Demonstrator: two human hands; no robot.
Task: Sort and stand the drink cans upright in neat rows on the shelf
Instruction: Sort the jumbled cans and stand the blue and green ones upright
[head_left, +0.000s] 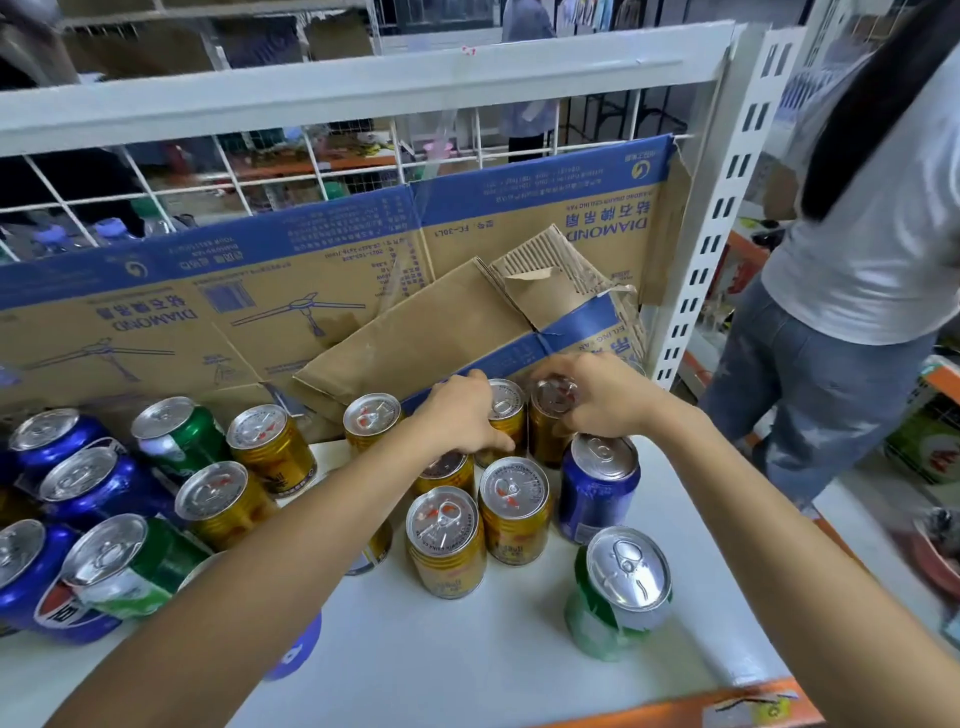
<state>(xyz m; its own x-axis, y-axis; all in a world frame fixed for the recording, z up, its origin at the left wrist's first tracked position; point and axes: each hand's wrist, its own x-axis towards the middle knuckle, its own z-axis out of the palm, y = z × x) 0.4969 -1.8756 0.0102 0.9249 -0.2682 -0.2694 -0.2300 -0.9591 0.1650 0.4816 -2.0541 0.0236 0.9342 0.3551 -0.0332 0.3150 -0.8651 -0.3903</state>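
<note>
Two gold cans (506, 404) upright, lids up, in the hands (460, 415).

Grips one upright gold can (508, 415) with the left hand (460, 415) and the neighbouring gold can (550, 410) with the right hand (602, 400), far back on the shelf (467, 649), against torn cardboard (415, 332).

We see a white shelf (467, 654) with an orange near edge. Gold cans (447, 551) stand on it in the middle, blue cans (98, 483) and green cans (179, 434) mixed at the left, a lone green can (618, 597) near right. Printed cardboard (208, 312) lines its far side.
</note>
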